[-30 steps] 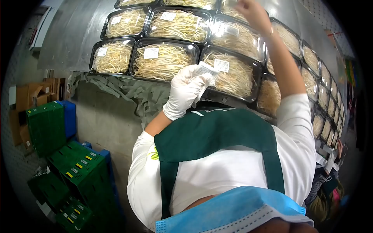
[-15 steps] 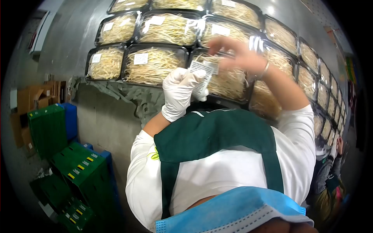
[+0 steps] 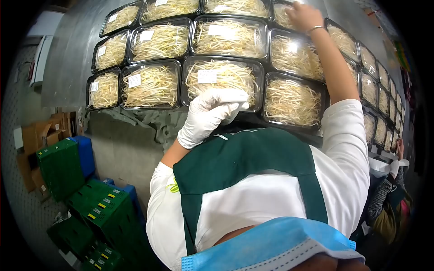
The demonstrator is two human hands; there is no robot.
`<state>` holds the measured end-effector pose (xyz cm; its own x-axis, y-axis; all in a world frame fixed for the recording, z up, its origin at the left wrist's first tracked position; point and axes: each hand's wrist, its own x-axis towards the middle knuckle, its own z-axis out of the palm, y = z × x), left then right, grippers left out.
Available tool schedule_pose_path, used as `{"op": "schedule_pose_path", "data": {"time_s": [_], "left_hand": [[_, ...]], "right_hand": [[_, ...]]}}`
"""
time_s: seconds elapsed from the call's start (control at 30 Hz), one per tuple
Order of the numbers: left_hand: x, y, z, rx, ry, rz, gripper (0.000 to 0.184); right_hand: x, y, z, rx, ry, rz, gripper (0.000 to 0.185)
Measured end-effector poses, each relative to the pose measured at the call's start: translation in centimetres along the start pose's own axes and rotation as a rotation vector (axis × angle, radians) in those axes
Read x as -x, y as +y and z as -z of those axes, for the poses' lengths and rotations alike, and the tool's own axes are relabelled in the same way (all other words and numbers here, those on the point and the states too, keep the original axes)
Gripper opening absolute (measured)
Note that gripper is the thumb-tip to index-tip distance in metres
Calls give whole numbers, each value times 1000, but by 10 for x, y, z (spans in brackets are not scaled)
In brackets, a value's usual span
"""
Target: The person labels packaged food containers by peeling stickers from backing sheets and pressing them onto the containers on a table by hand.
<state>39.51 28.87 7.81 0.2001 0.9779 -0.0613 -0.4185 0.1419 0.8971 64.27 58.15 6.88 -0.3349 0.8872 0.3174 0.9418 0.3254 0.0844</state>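
My left hand (image 3: 214, 110), in a white glove, is closed on a strip of printed labels, now mostly hidden by the fingers. It is just in front of a black tray of bean sprouts (image 3: 235, 88) with a white label (image 3: 207, 76) on its clear lid. My bare right hand (image 3: 305, 17) reaches to the back row, with a ring-like bracelet (image 3: 315, 30) at the wrist. Its bent fingers touch a sprout tray (image 3: 282, 16) there, on what looks like a small white label. Two nearer trays in that column, including the front tray (image 3: 291, 101), show no label.
Rows of packed sprout trays stand on the metal table (image 3: 68, 58) and continue to the right. Green crates (image 3: 97, 205) and a blue crate (image 3: 84, 153) are stacked at lower left, near cardboard boxes (image 3: 40, 144). Another person's sleeve (image 3: 379, 198) shows at the far right.
My right hand has moved from beside the left hand up to a back-row tray. The left hand has lowered slightly, and its labels have turned out of sight. The view has shifted right.
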Motion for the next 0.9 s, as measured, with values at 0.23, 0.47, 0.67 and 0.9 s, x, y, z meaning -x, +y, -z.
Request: {"op": "schedule_pose_path", "data": {"time_s": [0.23, 0.47, 0.67, 0.9], "left_hand": [[-1, -8, -15, 196, 249, -52, 7], [0, -15, -38, 51, 234, -71, 12], [22, -14, -12, 39, -79, 143, 16], [36, -14, -14, 344, 73, 209, 6]], "right_hand": [[92, -71, 58, -1185, -510, 105, 41], [134, -87, 92, -1043, 28, 274, 16], [88, -20, 25, -349, -139, 210, 22], [121, -40, 59, -263, -323, -338, 35]]}}
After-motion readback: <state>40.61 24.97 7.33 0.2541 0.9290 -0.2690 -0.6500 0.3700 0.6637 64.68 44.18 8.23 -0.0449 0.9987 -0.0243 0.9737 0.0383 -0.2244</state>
